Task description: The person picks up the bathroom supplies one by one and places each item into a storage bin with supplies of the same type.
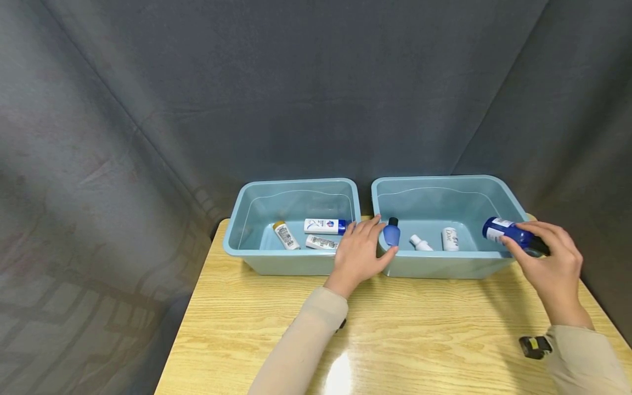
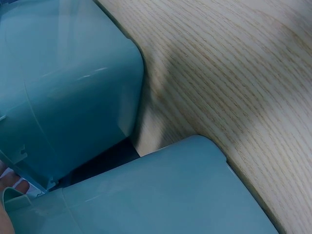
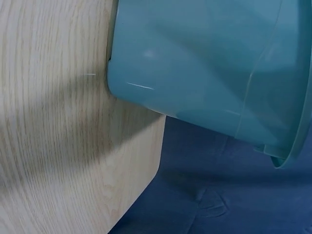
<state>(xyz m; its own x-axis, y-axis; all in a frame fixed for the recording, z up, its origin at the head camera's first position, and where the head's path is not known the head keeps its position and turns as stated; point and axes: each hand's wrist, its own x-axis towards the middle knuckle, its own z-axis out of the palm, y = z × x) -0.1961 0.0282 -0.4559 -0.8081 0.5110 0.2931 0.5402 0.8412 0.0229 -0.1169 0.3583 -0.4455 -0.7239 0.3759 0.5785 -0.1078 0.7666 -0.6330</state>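
Observation:
In the head view, my right hand (image 1: 555, 260) grips a dark blue bottle (image 1: 513, 233) with a white label by its black-capped end, over the right end of the right bin (image 1: 444, 266). My left hand (image 1: 359, 252) lies across the neighbouring rims of the two bins, fingers extended and thumb out to the right. Close by that thumb, a blue bottle (image 1: 392, 236) with a black cap stands in the right bin's front left corner. A small white bottle (image 1: 421, 243) and a white Dove container (image 1: 450, 239) are also in there.
The left bin (image 1: 291, 266) holds a white bottle with a blue cap (image 1: 325, 226), a gold-capped tube (image 1: 286, 236) and a white labelled container (image 1: 321, 242). Both bins stand at the back of the wooden table (image 1: 419, 329), before a grey curtain (image 1: 316, 99).

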